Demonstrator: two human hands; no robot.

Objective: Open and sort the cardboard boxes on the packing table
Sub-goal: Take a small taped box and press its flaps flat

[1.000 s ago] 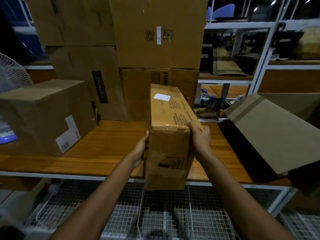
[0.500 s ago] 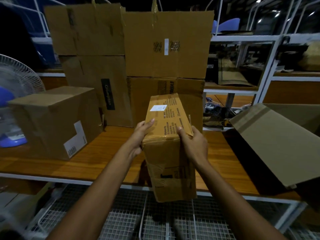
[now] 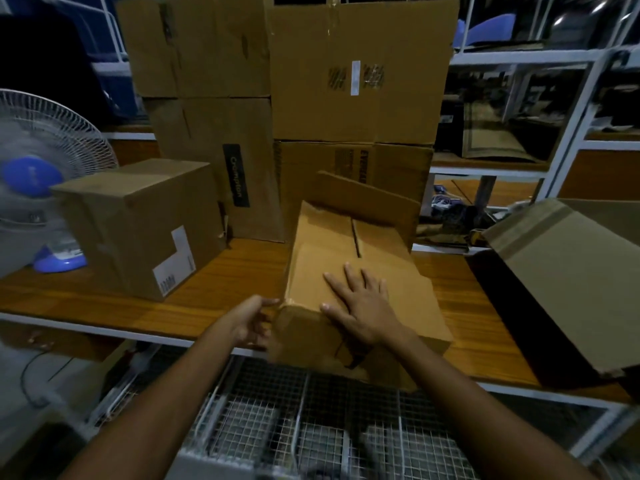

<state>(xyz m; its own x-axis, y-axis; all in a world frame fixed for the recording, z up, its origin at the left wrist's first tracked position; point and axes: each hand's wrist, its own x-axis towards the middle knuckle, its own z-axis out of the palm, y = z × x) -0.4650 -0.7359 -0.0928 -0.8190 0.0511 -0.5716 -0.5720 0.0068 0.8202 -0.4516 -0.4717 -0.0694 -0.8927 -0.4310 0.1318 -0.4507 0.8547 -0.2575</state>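
A long cardboard box (image 3: pixel 349 258) lies on the wooden tabletop (image 3: pixel 225 282), its near end overhanging the front edge and one flap standing up at its far end; the right hand (image 3: pixel 363 306) rests flat on its top with fingers spread; the left hand (image 3: pixel 252 320) curls against its near corner at seven o'clock, too blurred to show a grip; at nine o'clock sits a closed labelled box (image 3: pixel 138 230), a white fan (image 3: pixel 38 174) beyond it; at twelve o'clock big cartons (image 3: pixel 360 74) are stacked; at three o'clock an open box (image 3: pixel 561 289) tilts; wire baskets (image 3: pixel 311 427) lie at six o'clock below.
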